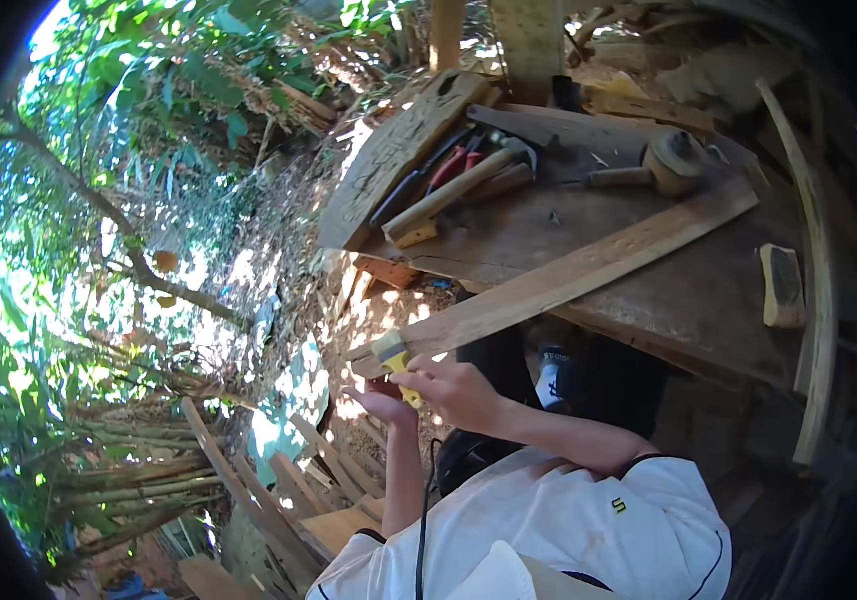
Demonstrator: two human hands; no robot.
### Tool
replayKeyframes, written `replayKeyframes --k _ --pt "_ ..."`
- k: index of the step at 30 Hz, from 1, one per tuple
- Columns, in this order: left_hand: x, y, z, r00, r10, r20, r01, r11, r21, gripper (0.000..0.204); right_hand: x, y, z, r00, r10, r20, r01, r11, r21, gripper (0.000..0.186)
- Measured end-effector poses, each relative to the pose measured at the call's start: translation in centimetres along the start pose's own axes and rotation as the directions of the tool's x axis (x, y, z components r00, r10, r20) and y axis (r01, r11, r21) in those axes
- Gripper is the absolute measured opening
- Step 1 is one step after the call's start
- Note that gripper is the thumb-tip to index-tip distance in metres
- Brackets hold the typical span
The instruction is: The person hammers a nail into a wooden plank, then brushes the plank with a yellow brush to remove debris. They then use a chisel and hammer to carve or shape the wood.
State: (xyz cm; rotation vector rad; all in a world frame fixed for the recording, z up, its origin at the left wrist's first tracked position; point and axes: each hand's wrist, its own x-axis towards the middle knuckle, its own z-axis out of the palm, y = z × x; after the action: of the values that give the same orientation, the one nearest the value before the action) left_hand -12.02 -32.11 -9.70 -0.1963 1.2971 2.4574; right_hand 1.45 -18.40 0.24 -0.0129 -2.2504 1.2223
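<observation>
My right hand is closed around the yellow handle of a flat paintbrush. The brush's bristle end rests at the near left end of a long wooden plank. Just below that end, my left hand is turned palm up, with at least one finger stretched out to the left. A dark reddish patch sits between this palm and the plank; I cannot make out what it is. The plank slants up to the right across a worn wooden bench, its near end jutting past the edge.
A hammer, red-handled pliers and a round wooden pot-like object with a handle lie on the bench. A pale block sits at right, beside a long curved wood strip. Loose boards lean lower left. A dark cord hangs before my shirt.
</observation>
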Motion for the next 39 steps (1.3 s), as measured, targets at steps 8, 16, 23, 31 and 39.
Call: replayKeyframes --k 8,16,23,31,39 --pt "-1.4 0.0 0.8 0.978 0.113 0.174 -0.127 0.989 0.069 0.092 -0.1 0.8 -2.2 0.979 0.123 -0.164 -0.112 0.991 0.073 0.041" --pt "-2.1 -2.3 2.5 0.976 0.028 0.215 -0.066 0.982 0.175 0.076 -6.0 2.8 -14.9 0.903 0.270 -0.336 -0.224 0.960 0.169 0.022" --pt "-2.1 -4.5 4.8 0.920 -0.169 0.354 0.050 0.946 0.320 0.070 -8.2 1.3 -15.0 0.977 0.137 -0.165 -0.140 0.990 -0.006 0.024" --pt "-1.5 -3.0 5.4 0.896 -0.274 0.350 0.155 0.931 0.331 0.063 -7.5 2.0 -14.3 0.938 0.172 -0.300 -0.152 0.984 0.090 0.027" --pt "-1.4 -1.9 6.8 0.943 -0.233 0.237 0.204 0.969 0.143 0.052 -7.5 2.5 -16.4 0.939 0.149 -0.311 -0.153 0.988 0.010 0.020"
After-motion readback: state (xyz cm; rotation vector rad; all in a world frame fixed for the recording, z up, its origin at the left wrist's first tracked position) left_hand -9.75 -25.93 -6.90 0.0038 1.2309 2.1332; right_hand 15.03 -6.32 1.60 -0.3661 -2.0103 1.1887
